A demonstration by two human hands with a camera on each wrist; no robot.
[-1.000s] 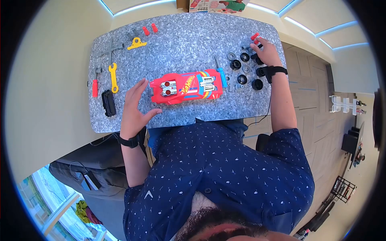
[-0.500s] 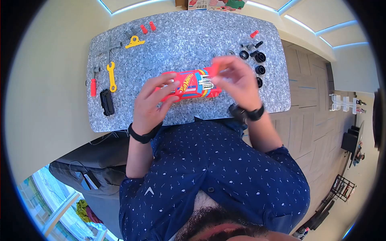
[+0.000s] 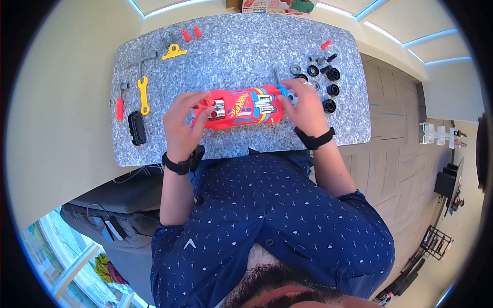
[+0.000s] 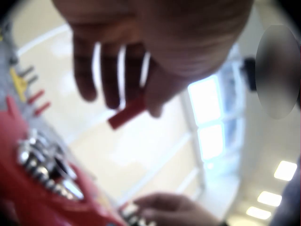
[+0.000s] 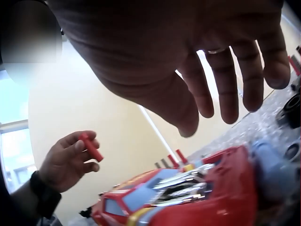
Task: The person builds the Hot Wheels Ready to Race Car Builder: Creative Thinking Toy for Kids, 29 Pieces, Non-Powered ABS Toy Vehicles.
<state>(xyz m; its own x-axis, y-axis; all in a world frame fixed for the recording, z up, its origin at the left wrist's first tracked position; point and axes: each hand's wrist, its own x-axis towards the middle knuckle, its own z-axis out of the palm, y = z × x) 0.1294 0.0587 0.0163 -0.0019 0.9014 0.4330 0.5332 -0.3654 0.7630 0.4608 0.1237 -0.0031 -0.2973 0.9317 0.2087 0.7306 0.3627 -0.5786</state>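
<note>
A red toy race car (image 3: 241, 109) with chrome engine parts lies across the table in front of me. Above its left end, my left hand (image 3: 181, 120) pinches a small red peg-like piece (image 5: 91, 148) between thumb and fingers; the piece (image 4: 127, 113) sticks out past the fingertips in the left wrist view. My right hand (image 3: 306, 112) hangs over the car's right end, its fingers (image 5: 228, 94) spread and fairly straight, holding nothing. Close under those fingertips is a blue-handled screwdriver (image 3: 282, 90) with a grey shaft, lying at the car's right end.
Several black wheels (image 3: 333, 74) and grey rings (image 3: 296, 69) lie at the right, with another red piece (image 3: 326, 44) behind. At the left are a yellow wrench (image 3: 144, 96), a grey cross-shaped tool (image 3: 141, 59), a yellow bracket (image 3: 174, 51), a red-handled tool (image 3: 119, 109) and a black part (image 3: 136, 128).
My right hand picked a red piece from the back right and brought it over the car. Now my left hand holds that piece, and the right has drawn back to the car's right end.
</note>
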